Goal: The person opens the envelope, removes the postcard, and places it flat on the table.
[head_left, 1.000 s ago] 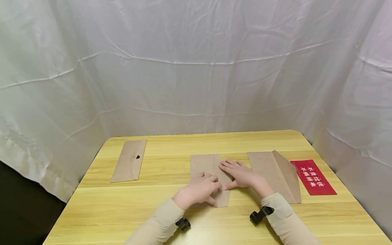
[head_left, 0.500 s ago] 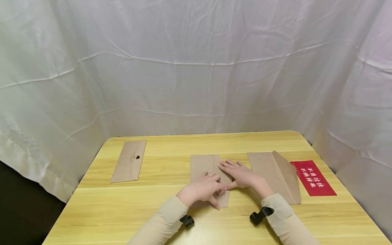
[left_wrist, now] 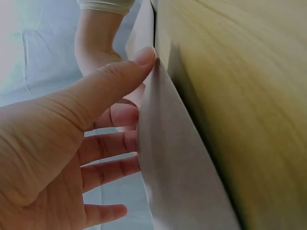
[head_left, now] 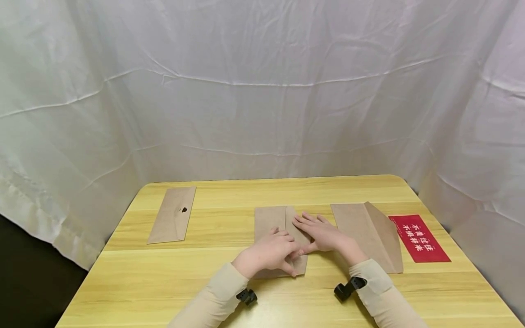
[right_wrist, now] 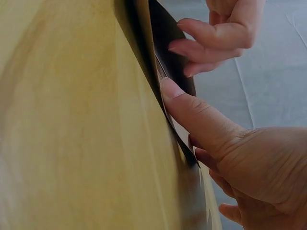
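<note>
A brown kraft envelope point(head_left: 268, 218) lies flat at the middle of the table, its flap folded over on the right side. My left hand point(head_left: 270, 254) rests over its near half, the thumb touching the near edge and the other fingertips on the paper. With fingers spread, my right hand point(head_left: 321, 234) presses on the right side of the flap. The right wrist view shows the flap point(right_wrist: 165, 28) raised slightly, with a dark gap beside it and the right thumb on its edge. In the left wrist view the envelope point(left_wrist: 168, 158) is seen edge-on.
A second brown envelope point(head_left: 354, 223), flap unfolded, lies to the right. Beside it is a red card point(head_left: 422, 239) with white characters. A closed brown envelope point(head_left: 170, 216) with a small dark mark lies at the left. White curtains point(head_left: 262, 114) surround the wooden table point(head_left: 164, 291).
My left hand moved slightly right toward the right thumb, then back a little left on the envelope. The right hand stayed in place on the flap.
</note>
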Demonstrator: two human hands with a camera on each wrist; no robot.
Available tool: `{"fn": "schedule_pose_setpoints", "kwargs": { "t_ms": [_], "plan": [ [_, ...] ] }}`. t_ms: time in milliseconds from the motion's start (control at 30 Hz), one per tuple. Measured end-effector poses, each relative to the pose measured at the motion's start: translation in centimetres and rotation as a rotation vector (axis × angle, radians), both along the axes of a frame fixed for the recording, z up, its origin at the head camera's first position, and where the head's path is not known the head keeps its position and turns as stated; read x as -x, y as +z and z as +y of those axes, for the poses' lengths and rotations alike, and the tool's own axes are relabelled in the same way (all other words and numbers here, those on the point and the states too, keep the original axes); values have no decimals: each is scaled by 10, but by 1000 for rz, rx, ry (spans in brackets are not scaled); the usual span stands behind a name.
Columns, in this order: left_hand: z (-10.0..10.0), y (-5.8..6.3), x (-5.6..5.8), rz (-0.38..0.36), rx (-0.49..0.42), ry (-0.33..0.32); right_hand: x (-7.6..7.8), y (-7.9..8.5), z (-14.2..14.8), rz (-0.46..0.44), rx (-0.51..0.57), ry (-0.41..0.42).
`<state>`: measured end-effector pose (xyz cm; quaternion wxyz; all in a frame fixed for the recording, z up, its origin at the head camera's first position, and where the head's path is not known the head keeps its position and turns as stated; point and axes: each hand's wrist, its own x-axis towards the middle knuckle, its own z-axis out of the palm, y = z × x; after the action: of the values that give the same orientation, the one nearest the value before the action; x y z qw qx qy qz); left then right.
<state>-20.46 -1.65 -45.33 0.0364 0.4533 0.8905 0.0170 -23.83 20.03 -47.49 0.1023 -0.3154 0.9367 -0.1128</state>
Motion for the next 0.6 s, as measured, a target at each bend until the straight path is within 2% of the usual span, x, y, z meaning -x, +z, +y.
{"fn": "schedule_pose_setpoints", "kwargs": {
  "t_ms": [267,600],
  "plan": [
    [-8,4,-8,89,16,-36,2,-2,1,-3,-3,-3],
    [-14,2,-14,146,-21,-62,2,-5,2,10,-8,-1]
  ]
}}
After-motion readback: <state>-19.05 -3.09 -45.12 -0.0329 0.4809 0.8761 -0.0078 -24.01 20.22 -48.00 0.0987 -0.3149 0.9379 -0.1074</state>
